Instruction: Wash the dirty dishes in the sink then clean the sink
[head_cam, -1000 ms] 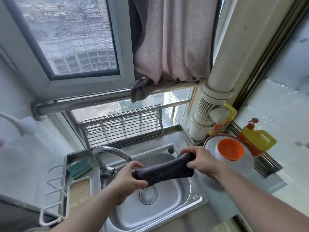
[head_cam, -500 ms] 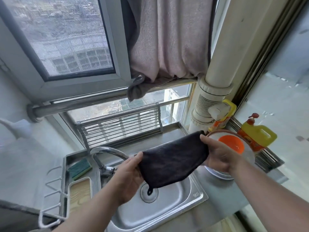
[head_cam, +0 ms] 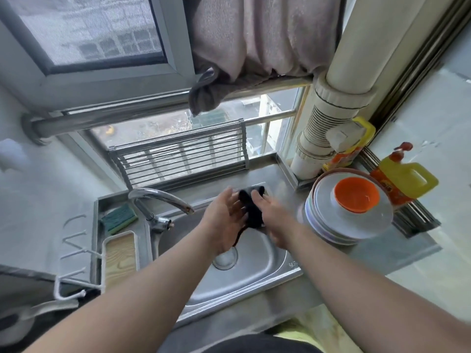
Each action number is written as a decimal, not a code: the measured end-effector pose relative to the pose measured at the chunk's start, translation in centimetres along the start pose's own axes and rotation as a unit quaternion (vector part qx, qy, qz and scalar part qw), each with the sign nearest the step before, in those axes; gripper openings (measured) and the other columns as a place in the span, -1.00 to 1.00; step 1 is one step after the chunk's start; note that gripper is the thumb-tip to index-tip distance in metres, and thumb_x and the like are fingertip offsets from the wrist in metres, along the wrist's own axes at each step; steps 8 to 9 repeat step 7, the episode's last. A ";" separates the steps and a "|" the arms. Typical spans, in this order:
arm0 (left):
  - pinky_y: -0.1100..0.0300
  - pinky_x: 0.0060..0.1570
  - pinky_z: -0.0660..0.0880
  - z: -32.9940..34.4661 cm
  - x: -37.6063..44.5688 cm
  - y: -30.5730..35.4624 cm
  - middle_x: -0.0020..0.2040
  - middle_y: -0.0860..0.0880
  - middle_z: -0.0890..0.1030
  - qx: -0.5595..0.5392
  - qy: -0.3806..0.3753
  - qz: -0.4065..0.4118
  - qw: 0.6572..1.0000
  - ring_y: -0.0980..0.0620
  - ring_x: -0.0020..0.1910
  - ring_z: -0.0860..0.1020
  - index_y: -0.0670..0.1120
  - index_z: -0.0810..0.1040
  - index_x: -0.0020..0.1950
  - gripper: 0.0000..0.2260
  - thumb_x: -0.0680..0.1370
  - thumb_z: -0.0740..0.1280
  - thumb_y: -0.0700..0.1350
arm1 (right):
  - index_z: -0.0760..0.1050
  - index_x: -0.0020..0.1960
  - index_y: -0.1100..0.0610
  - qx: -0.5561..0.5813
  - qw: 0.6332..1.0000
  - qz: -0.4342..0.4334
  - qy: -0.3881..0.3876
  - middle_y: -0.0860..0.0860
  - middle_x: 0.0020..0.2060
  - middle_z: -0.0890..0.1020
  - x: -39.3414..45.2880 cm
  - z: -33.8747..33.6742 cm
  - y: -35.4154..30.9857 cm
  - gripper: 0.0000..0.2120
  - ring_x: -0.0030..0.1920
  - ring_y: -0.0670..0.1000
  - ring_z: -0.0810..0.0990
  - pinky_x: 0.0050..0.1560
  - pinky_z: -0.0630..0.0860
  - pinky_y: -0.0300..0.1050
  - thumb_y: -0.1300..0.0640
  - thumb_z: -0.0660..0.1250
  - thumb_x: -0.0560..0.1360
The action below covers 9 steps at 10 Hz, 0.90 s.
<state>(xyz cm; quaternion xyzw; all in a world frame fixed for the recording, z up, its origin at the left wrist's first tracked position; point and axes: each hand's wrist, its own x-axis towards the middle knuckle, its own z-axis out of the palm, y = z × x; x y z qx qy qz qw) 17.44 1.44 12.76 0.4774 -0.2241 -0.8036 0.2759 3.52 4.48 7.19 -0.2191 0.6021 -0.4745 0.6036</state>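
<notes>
Both hands are working a dark dishcloth (head_cam: 251, 212) over the steel sink (head_cam: 244, 273), cloth sitting at 12 o'clock of the drain (head_cam: 225, 257). Left hand (head_cam: 224, 220) and right hand (head_cam: 274, 217) are pressing it between flat palms, fingers straight, not clenched. A strand of cloth is hanging down toward the drain. Faucet (head_cam: 159, 200) is standing at 9 o'clock of the hands, green sponge (head_cam: 119, 218) just beyond it. Plate stack (head_cam: 351, 225) with orange bowl (head_cam: 356, 194) on top is sitting at 3 o'clock on the counter, yellow detergent bottle (head_cam: 405, 179) behind it.
</notes>
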 end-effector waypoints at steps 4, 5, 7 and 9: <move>0.00 0.18 0.56 -3.8 5.1 -5.9 0.17 -0.07 0.74 0.102 0.053 -0.085 0.990 -0.12 0.08 0.71 -0.03 0.65 0.31 -0.63 0.70 0.25 0.17 | 0.60 0.22 0.18 -0.070 0.993 0.074 0.058 0.20 0.04 0.73 7.6 -5.8 0.0 -0.75 0.05 0.27 0.71 0.11 0.66 0.18 0.03 0.26 0.73; -0.02 0.14 0.56 -4.8 6.2 -6.8 0.16 -0.10 0.75 0.081 0.097 -0.099 0.987 -0.14 -0.01 0.72 -0.04 0.66 0.28 -0.66 0.67 0.31 0.15 | 0.64 0.05 0.03 -0.229 0.973 -0.032 0.028 -0.09 -0.15 0.72 12.0 -8.2 -4.9 -0.83 -0.06 0.07 0.64 -0.13 0.54 -0.18 0.05 0.28 0.70; 0.01 0.08 0.58 -7.2 7.6 -8.7 0.08 -0.11 0.73 0.091 0.241 -0.080 0.963 -0.14 -0.02 0.71 -0.05 0.67 0.20 -0.83 0.68 0.34 -0.04 | 0.49 0.45 -0.11 -0.630 0.767 -0.123 -0.014 -0.03 0.41 0.52 19.6 -10.3 -8.8 -0.52 0.39 0.14 0.43 0.37 0.41 0.07 0.11 0.25 0.55; 0.01 0.08 0.58 -7.2 7.6 -8.7 0.08 -0.11 0.73 0.091 0.241 -0.080 0.963 -0.14 -0.02 0.71 -0.05 0.67 0.20 -0.83 0.68 0.34 -0.04 | 0.49 0.45 -0.11 -0.630 0.767 -0.123 -0.014 -0.03 0.41 0.52 19.6 -10.3 -8.8 -0.52 0.39 0.14 0.43 0.37 0.41 0.07 0.11 0.25 0.55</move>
